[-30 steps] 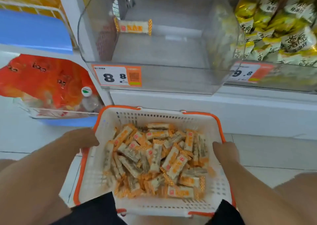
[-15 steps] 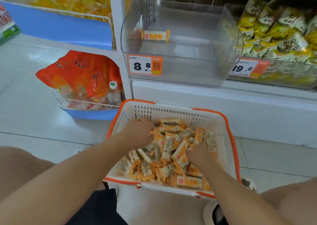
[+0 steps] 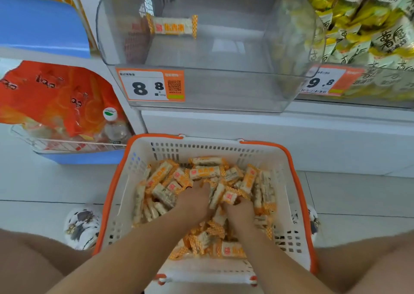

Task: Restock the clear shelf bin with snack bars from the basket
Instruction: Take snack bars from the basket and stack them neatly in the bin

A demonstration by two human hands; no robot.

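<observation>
Both hands are plunged into the pile of snack bars (image 3: 202, 173) at the centre of the basket (image 3: 298, 204). The left hand (image 3: 195, 200) lies palm down, its fingers curled into the bars and gripping several. The right hand (image 3: 238, 210), just beside it at 3 o'clock, has its fingers curled around bars. The white basket has an orange rim and stands on the tiled floor. At 12 o'clock from the basket, the clear shelf bin (image 3: 224, 91) sits on the shelf; a single snack bar (image 3: 173, 26) lies at its back. An orange price tag (image 3: 152, 87) is fixed to the bin front at 9 o'clock. Yellow snack bags (image 3: 369, 31) fill the neighbouring bin at 3 o'clock.
</observation>
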